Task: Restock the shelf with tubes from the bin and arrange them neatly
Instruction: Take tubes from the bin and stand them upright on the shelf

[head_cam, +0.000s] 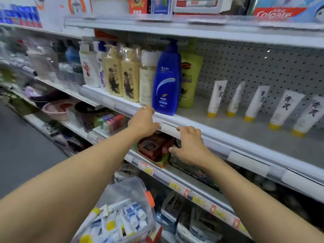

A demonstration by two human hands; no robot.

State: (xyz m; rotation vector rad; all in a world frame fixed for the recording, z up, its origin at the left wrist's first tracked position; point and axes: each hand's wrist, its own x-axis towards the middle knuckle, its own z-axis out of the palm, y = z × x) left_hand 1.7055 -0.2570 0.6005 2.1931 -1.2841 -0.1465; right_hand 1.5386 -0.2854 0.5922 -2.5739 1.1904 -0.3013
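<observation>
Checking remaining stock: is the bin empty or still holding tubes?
Still holding tubes: the clear bin shows many white tubes piled inside.

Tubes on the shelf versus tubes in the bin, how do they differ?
The shelf tubes stand cap-down in a spaced row; the bin tubes lie jumbled in the clear bin. Shelf tubes all have yellow caps; the bin tubes mix yellow and white caps, some with blue markings. Both are mainly white.
</observation>
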